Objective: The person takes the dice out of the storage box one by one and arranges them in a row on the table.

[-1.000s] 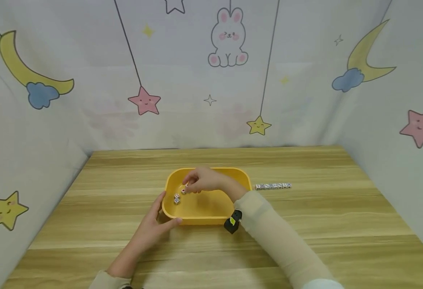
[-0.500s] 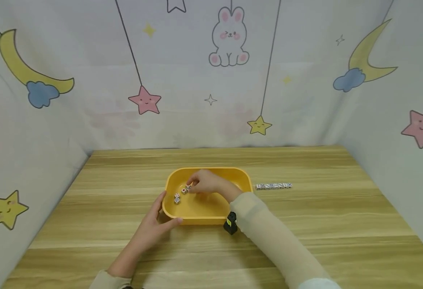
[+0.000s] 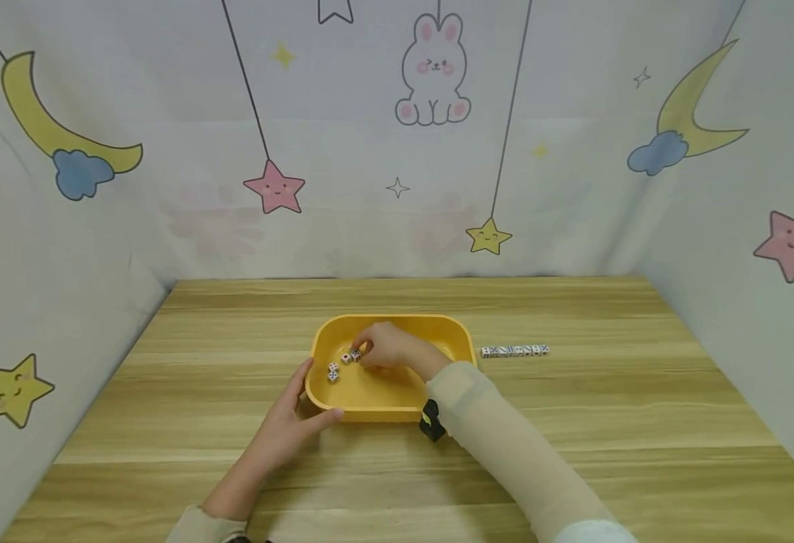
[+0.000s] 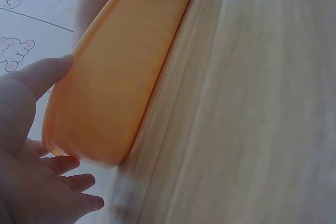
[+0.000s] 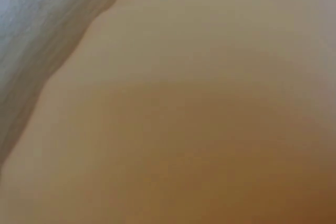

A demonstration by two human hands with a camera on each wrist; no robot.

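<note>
On wood-grain table [image 3: 614,422], yellow tray [image 3: 376,394]; behind, pale rabbit-print backdrop [image 3: 349,143].

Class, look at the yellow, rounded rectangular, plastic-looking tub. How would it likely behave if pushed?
The yellow tub would probably stay stiff: its smooth walls hold an even shape. It would likely slide rather than tip, being low and wide. The small white cubic dice inside might shift, since they look loose.

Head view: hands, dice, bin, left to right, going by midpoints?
Left hand → pair of dice → another die → die beside it → right hand → row of dice. Yellow bin left out: it overlaps both hands and surrounds the loose dice.
</note>
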